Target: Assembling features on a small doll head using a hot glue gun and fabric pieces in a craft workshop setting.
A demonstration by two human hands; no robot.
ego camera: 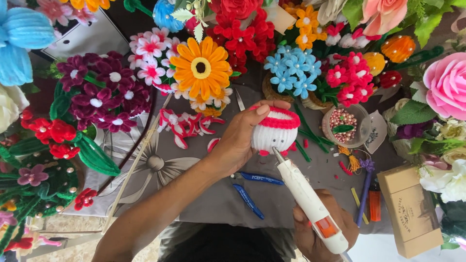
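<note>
The left hand (240, 138) was curled round a small white pipe-cleaner ball with a red rim (275, 131), thumb lying over the top edge and fingers closed behind it, holding it up just above the grey cloth (213, 199) of the table. The right hand (323, 230) was wrapped tight about the body of a white glue gun with an orange trigger (310, 206), whose metal tip touched the lower side of the ball.

Just below the left wrist lay blue-handled pliers (252, 189), and beside the ball a few green stem pieces (303, 150). Left of the hand sat a heap of red-and-white twisted petals (187, 126). To the right stood a clear cup of pinkish beads (343, 125), then an orange lighter (375, 204) and a tan cardboard box (412, 213). All around crowded pipe-cleaner flowers: a big orange daisy (201, 68), purple blooms (104, 94), blue ones (291, 70) and a pink rose (449, 85).
</note>
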